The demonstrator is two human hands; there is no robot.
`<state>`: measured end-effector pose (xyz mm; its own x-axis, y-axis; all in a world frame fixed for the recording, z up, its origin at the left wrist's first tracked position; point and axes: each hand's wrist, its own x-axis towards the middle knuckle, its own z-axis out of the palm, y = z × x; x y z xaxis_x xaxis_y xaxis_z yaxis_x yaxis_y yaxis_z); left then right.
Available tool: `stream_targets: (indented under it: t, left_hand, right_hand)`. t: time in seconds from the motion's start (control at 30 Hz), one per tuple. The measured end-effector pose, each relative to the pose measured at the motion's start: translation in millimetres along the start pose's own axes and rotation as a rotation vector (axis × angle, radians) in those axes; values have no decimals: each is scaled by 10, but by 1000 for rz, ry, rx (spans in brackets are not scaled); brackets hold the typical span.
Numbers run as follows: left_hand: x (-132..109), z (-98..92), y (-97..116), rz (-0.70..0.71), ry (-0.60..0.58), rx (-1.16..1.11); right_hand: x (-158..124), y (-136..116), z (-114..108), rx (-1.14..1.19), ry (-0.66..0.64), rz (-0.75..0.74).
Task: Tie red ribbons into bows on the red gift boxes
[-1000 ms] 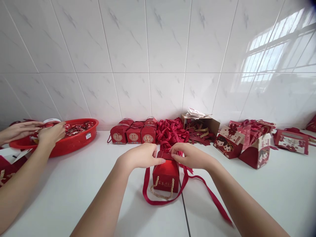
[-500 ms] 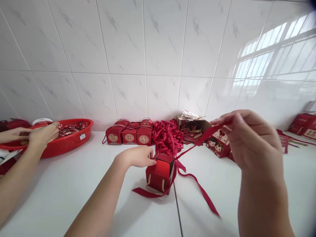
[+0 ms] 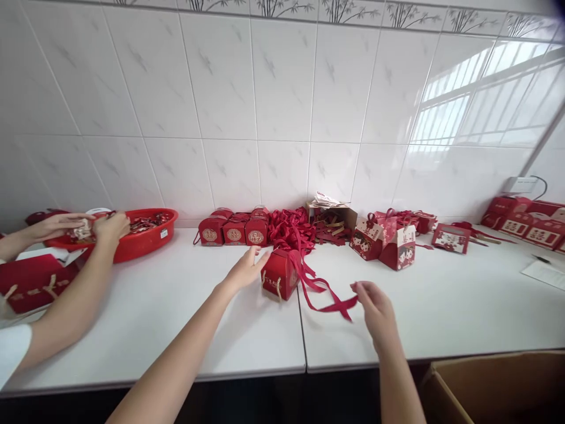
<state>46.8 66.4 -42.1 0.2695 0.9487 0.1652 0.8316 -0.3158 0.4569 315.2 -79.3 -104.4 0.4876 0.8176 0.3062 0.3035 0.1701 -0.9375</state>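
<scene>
On the white table (image 3: pixel 256 341), a red box (image 3: pixel 274 275) sits between spread left grip (image 3: pixel 244 269) and right grip (image 3: pixel 375 309) pinching ribbon (image 3: pixel 339 307).

White tabletop (image 3: pixel 260 335) with rope-handled red box (image 3: pixel 289 277), ribbon pile (image 3: pixel 289 227), red basin (image 3: pixel 145 244).

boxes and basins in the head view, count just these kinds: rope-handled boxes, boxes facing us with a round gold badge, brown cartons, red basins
Rope-handled boxes: 2
Round-badge boxes: 3
Brown cartons: 2
Red basins: 1
Total: 8
</scene>
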Motion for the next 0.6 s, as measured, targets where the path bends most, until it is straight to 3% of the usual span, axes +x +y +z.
stream_targets:
  t: [0.13, 0.27, 0.47, 0.6]
  left_hand:
    - [-187, 230, -313, -129, 86, 92]
    - [-327, 412, -543, -182, 77, 209]
    - [-324, 500, -573, -199, 82, 329]
    - [-288, 516, -573, -203, 73, 359]
  right_hand:
    - [30, 286, 217, -99, -60, 50]
    - [-11, 370, 225, -126, -77, 70]
    - [89, 455, 193, -198, 39, 181]
    - [131, 514, 214, -231, 47, 202]
